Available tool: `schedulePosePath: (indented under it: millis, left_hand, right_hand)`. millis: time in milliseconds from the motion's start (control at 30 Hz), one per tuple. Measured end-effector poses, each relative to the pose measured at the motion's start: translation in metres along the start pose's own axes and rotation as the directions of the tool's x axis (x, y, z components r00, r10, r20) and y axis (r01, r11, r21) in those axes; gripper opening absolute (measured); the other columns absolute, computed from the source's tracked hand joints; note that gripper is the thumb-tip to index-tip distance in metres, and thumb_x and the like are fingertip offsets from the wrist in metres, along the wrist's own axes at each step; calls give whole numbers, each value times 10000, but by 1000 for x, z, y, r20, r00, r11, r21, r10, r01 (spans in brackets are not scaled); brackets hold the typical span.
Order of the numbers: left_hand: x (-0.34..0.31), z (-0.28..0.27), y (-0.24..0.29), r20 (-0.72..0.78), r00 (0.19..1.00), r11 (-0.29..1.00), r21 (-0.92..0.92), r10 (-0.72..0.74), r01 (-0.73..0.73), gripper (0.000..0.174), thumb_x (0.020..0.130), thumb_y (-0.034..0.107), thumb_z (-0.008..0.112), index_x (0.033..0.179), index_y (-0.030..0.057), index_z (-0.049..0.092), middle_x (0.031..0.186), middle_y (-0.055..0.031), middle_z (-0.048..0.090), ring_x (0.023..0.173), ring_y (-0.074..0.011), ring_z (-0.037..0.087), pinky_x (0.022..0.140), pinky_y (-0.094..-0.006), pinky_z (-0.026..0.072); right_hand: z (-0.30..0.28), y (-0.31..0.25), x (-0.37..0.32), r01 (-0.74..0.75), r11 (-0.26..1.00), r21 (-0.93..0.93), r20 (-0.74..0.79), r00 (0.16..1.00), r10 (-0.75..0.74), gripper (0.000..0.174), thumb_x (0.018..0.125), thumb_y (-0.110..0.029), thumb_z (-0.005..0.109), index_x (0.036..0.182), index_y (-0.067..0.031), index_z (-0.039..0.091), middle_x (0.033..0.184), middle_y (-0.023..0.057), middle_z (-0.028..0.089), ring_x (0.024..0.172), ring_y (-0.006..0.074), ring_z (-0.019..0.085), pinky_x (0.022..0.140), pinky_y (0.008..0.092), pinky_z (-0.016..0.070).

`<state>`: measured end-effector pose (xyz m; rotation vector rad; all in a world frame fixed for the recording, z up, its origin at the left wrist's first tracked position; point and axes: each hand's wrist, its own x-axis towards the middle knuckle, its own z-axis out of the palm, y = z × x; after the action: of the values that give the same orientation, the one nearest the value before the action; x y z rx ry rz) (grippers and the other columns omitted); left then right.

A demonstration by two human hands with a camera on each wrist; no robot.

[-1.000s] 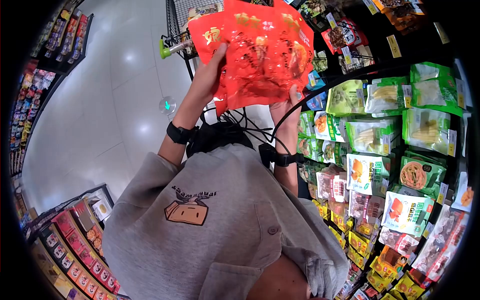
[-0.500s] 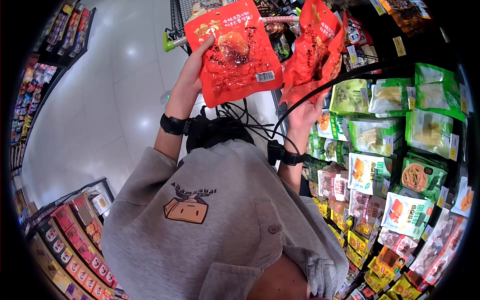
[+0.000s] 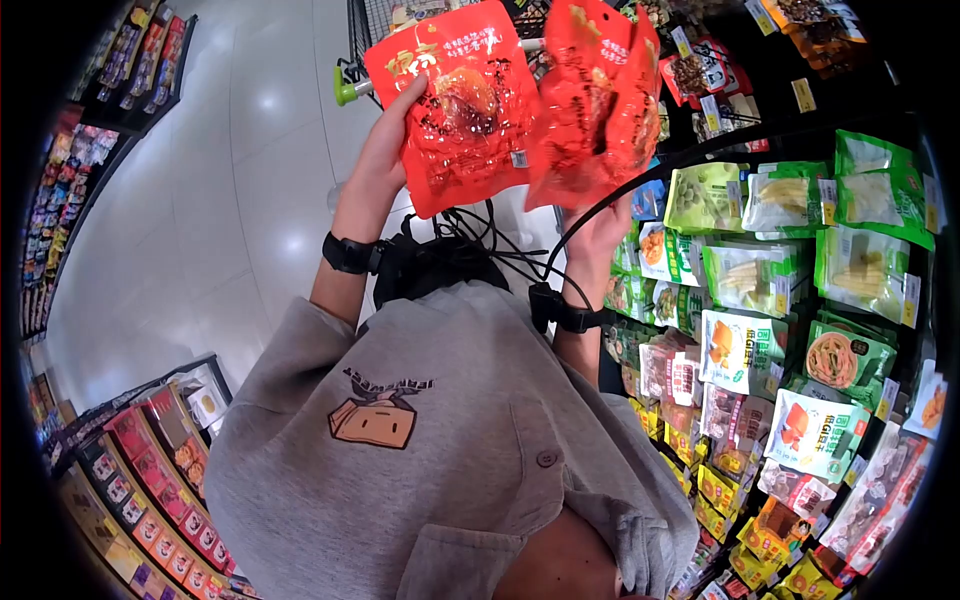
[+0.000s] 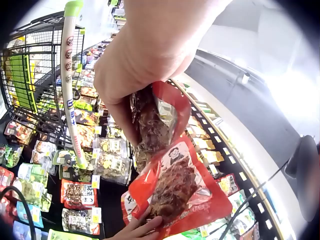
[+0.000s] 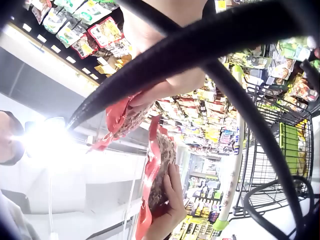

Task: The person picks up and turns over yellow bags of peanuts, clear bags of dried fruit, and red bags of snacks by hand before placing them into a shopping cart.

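My left hand (image 3: 388, 140) grips a red food pouch (image 3: 468, 105) by its left side, thumb on the printed front. Beside it my right hand (image 3: 600, 232) holds more red food pouches (image 3: 570, 110) from below, bent and crinkled, their near edge overlapping the left pouch. In the left wrist view, a see-through back shows dark meat in the pouch (image 4: 150, 125) under my left hand, and the pouch (image 4: 175, 192) by my right fingers (image 4: 145, 229) looks alike. A black cable crosses in front of my right hand (image 5: 187, 82) in the right wrist view.
Behind the pouches stands a shopping cart (image 4: 37, 75) with a green-ended handle (image 4: 70, 85). Hanging shelves of packaged food (image 3: 750, 275) line the right side. Tiled floor (image 3: 270, 150) lies to the left, with more shelves (image 3: 150, 490) at lower left.
The pouches were bunched together a second ago, then spread apart between the two hands. Since then the right hand's pouches have swung back left against the left one.
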<state>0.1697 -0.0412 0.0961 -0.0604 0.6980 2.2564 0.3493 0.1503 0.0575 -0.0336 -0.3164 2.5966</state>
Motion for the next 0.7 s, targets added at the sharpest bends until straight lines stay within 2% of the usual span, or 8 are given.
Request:
schedulePosePath:
  millis: [33, 100, 133, 167, 233, 367, 500, 700]
  left_hand:
    - [-1, 3, -1, -8, 1000, 999, 30, 16, -16, 397, 921, 270, 554, 1221, 29, 456, 1180, -120, 576, 1029, -215, 607, 882, -368, 525]
    - [-2, 9, -3, 25, 1000, 998, 54, 19, -20, 421, 926, 301, 542, 1233, 29, 453, 1183, -111, 576, 1036, -204, 602, 892, -358, 516]
    - [-3, 10, -4, 51, 998, 997, 74, 22, -26, 446, 930, 333, 531, 1246, 29, 449, 1186, -102, 576, 1043, -193, 597, 902, -348, 507]
    - [-4, 10, -5, 56, 998, 997, 78, 20, -25, 446, 930, 333, 531, 1246, 29, 449, 1186, -102, 576, 1043, -193, 597, 902, -348, 507]
    - [-6, 13, -8, 20, 1000, 991, 137, 1, -4, 496, 927, 379, 522, 1266, 28, 434, 1200, -90, 567, 1068, -180, 580, 920, -344, 490]
    - [-6, 6, -13, 54, 998, 979, 201, -32, 20, 512, 910, 364, 555, 1266, 19, 427, 1231, -115, 539, 1090, -199, 566, 918, -343, 484]
    - [-2, -10, -12, -30, 997, 974, 216, -69, 74, 457, 862, 264, 620, 1204, -1, 472, 1154, -123, 579, 1031, -215, 595, 900, -344, 498]
    - [3, -21, -20, -10, 1000, 970, 242, -26, 28, 483, 842, 133, 616, 1252, -13, 405, 1187, -144, 548, 1044, -256, 587, 896, -387, 505]
  right_hand:
    - [-2, 1, 1, 5, 1000, 1, 4, 1000, -5, 484, 947, -328, 473, 1348, -74, 381, 1339, 91, 475, 1205, 267, 477, 1001, 440, 390]
    - [-6, 3, 2, 2, 950, -311, -68, 997, -24, 442, 952, -318, 467, 1289, -35, 439, 1277, 127, 528, 1157, 264, 522, 979, 411, 412]
    - [1, 4, 0, -52, 945, -323, -109, 994, 18, 340, 938, -239, 513, 1182, -3, 510, 1128, 120, 607, 1041, 224, 586, 919, 365, 444]
    - [-6, 4, 1, -46, 946, -321, -106, 994, 13, 340, 938, -239, 513, 1182, -3, 510, 1128, 120, 607, 1041, 224, 586, 919, 365, 444]
    - [-16, 7, 3, -135, 812, -567, -216, 976, 12, 395, 915, -178, 540, 1243, 24, 452, 1209, 174, 560, 1108, 288, 556, 944, 427, 447]
    - [-13, 18, 6, -132, 822, -554, -180, 983, 36, 366, 910, -156, 554, 1212, 38, 488, 1153, 170, 595, 1041, 273, 599, 911, 396, 471]
    - [1, 18, 8, -229, 774, -590, -241, 965, 101, 405, 917, -204, 554, 1210, 67, 481, 1160, 154, 597, 1059, 250, 588, 916, 378, 462]
    - [18, 24, 12, -162, 723, -671, -207, 978, 27, 446, 876, -207, 631, 1257, -61, 452, 1176, 39, 570, 1056, 171, 572, 910, 319, 454]
